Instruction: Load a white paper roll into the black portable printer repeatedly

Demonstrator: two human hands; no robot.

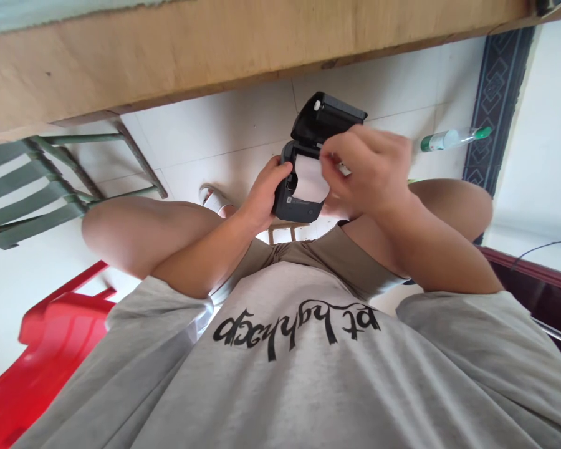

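Right hand (371, 165): fingers curled nearly together over the right edge of the printer (299, 212), any pinch on paper unclear. The roll (308, 178) lies inside the printer, just left of them, seemingly crosswise. Left hand (264, 190) clasps the printer's left side.

We seem to be in a home, in an everyday living space. Below the near edge of a wooden desk (168, 56) we see a pale tiled floor (224, 137), with a dark patterned border (495, 87) toward the right. Near the left end stands a green slatted chair (30, 196); farther from that edge, a red plastic chair (70, 330).
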